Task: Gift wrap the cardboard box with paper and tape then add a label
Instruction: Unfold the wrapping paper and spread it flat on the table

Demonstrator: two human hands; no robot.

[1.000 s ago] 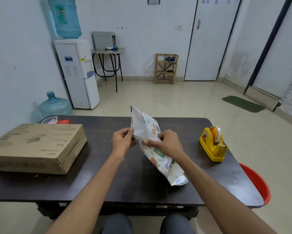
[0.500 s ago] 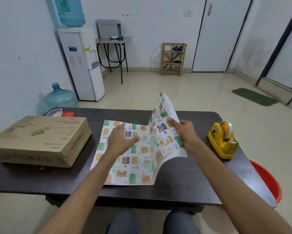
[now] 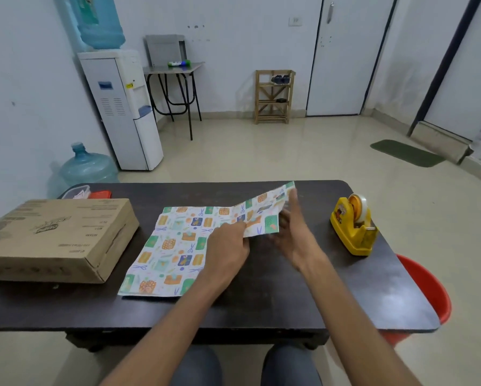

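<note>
Two bare hands work over the paper (image 3: 172, 246) at the middle of the dark tabletop (image 3: 289, 296), seen from the head camera. Most of the patterned sheet lies flat, print side up. Its right part is lifted as a flap that slants up toward the far right.

The left hand (image 3: 228, 246) has its grip closed, fingers curled, pinching the flap's lower edge near the fold. The right hand (image 3: 295, 235) is blurred. Its grip looks wide open, with the fingers stretched out along the flap's right edge. Whether they touch the paper I cannot tell.

The box (image 3: 55, 235) lies flat at the left end of the tabletop, closed and bare, just beside the paper's left edge but apart from it. Behind it sit a small clear tub (image 3: 79, 190) and something red (image 3: 100, 194), too hidden to name. A yellow tape dispenser (image 3: 352, 229) with a roll stands near the right end, well apart from the paper.

A red bucket (image 3: 426, 285) shows below the right corner of the tabletop. Farther back, a water cooler (image 3: 125, 107) stands against the left wall with a spare bottle (image 3: 87, 168) on the floor beside it. A wooden rack (image 3: 272, 96) stands by the door and a green mat (image 3: 406, 153) lies at the right.
</note>
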